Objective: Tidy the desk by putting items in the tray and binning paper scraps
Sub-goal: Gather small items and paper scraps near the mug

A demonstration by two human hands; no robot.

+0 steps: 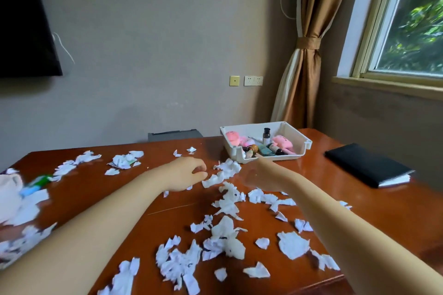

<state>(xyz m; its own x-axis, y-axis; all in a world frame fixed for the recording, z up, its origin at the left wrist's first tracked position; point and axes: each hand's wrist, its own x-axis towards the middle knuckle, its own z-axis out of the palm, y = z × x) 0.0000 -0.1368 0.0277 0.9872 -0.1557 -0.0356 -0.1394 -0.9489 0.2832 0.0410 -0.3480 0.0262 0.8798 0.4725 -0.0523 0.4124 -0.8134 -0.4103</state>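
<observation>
A grey-beige wall (155, 43) is seen across the back of the room. A black screen (24, 24) is mounted on it at the upper left, and a thin white wire (63, 46) is hung just beside the screen's right edge. Lower on the wall, a yellow plate (234, 80) is set beside a white double socket (253, 80). A brown curtain (309, 19) is gathered by a tie-back (308, 43) in the corner. Green foliage (422, 31) is seen through the window (374, 31) at the right. A dark grey chair back (175, 134) is placed below the wall.
</observation>
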